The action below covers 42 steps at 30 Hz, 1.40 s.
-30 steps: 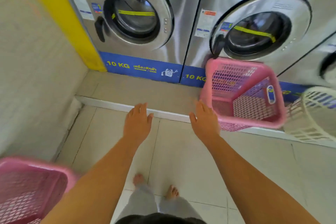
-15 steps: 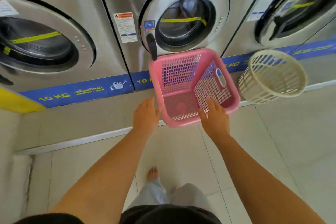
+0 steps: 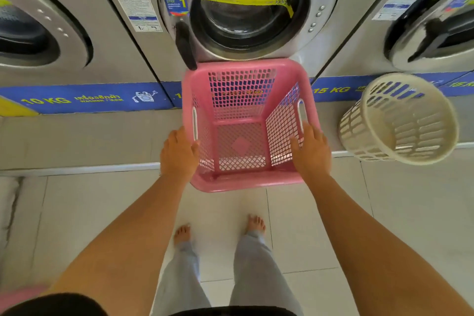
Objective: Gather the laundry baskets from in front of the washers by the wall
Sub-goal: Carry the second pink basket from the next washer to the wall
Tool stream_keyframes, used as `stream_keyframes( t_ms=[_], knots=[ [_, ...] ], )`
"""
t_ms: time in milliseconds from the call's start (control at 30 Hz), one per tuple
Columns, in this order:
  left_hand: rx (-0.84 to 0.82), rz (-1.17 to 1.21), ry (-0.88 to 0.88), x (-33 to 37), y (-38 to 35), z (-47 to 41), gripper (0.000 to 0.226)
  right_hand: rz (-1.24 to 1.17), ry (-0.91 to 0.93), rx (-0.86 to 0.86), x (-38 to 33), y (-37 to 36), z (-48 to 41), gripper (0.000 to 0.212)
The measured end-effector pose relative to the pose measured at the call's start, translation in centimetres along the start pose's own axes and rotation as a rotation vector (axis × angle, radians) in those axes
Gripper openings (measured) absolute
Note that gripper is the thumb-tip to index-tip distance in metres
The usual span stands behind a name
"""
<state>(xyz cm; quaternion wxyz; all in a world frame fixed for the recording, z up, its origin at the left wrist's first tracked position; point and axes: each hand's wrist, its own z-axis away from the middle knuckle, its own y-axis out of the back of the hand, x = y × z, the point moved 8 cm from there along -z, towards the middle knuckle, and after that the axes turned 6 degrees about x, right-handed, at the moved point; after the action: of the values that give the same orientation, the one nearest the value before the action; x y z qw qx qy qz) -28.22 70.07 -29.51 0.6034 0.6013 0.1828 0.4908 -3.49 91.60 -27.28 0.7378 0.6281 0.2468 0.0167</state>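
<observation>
A pink square mesh laundry basket [image 3: 241, 100] stands empty on the raised step in front of the middle washer [image 3: 251, 10]. My left hand [image 3: 179, 155] holds its left rim, with the thumb hooked over the edge beside the handle slot. On the opposite rim, my right hand [image 3: 311, 152] grips just below the other handle slot, thumb inside the basket. A cream round slotted basket [image 3: 410, 133] lies tilted on the step to the right, its open mouth facing me, and neither hand touches it.
Three steel front-loading washers line the wall above a blue strip [image 3: 84, 99]. The step's white edge [image 3: 77, 169] runs across the tiled floor. My bare feet stand just below the basket. A pink blur [image 3: 20, 295] shows at the bottom left corner.
I have shifted right until the pink basket is straight ahead. Both hands went from hovering open over the floor to closing on the basket's two side rims.
</observation>
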Motion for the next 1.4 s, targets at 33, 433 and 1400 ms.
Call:
stream_keyframes(
  t_ms=[33,433,1400],
  knots=[
    [0.008,0.003,0.035,0.1,-0.9,-0.2,0.055,-0.005,0.016,-0.009,0.7,-0.3,-1.1,0.054],
    [0.165,0.078,0.219,-2.0,-7.3,-3.5,0.067,0.006,0.064,-0.056,6.5,-6.7,-9.5,0.066],
    [0.26,0.238,0.334,-6.9,-1.5,4.8,0.064,-0.124,0.221,-0.039,3.7,-3.2,-3.9,0.073]
  ],
)
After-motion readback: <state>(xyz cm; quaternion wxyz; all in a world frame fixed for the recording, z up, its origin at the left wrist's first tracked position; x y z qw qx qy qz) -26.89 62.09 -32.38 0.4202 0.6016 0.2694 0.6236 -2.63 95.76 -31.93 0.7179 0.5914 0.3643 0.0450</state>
